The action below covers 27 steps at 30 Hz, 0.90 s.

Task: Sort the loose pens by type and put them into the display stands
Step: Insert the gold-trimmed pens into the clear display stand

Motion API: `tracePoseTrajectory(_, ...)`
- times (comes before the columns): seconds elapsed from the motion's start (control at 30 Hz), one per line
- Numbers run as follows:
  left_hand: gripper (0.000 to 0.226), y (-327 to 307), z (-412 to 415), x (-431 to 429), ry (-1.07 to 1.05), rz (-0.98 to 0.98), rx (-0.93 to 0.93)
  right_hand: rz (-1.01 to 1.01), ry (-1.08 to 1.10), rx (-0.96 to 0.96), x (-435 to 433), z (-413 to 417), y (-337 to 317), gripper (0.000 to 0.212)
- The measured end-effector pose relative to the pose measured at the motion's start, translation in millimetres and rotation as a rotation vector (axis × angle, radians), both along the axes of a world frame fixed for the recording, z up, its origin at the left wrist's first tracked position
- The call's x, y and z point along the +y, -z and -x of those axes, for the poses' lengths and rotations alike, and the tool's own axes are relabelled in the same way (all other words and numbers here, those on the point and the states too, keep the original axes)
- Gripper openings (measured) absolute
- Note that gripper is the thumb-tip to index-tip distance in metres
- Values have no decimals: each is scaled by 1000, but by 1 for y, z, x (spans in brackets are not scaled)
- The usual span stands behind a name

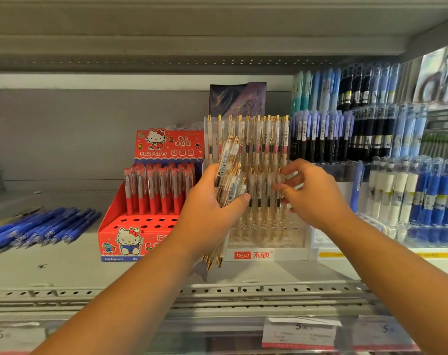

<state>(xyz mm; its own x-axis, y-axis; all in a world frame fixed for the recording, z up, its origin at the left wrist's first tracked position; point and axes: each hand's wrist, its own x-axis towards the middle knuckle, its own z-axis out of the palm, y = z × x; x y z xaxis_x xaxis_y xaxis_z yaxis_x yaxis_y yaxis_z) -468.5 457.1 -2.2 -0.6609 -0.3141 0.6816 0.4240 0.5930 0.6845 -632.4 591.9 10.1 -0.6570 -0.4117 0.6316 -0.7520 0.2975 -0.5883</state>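
My left hand (212, 208) grips a bundle of white-and-gold pens (229, 175), tips pointing down, in front of the clear acrylic stand (266, 242) with a white base. That stand holds rows of the same gold-clipped pens (264, 134). My right hand (312, 193) hovers at the stand's middle row, fingers spread and curled near the pens there; whether it pinches one I cannot tell. A pile of loose blue pens (41, 228) lies on the shelf at the left.
A red cardboard cartoon-cat stand (141, 226) with red pens and empty front holes sits left of the acrylic stand. Racks of blue, purple and black pens (346, 129) fill the right. Price labels (299, 331) run along the shelf's front edge. Another shelf hangs close overhead.
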Motion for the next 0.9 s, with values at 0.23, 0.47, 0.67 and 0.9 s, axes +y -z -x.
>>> tracePoseTrajectory(0.23,41,-1,1,2,-5,4,9,46,100,223,-1,-23,-1,33)
tracePoseTrajectory(0.47,42,-1,1,3,36,51,15,137,-668,-232,6,-52,-7,15)
tracePoseTrajectory(0.67,39,0,2,3,39,83,-47,71,-698,-375,5,-47,-6,13)
tracePoseTrajectory(0.9,40,0,-1,6,83,39,-90,61,-733,-455,5,-41,-5,3)
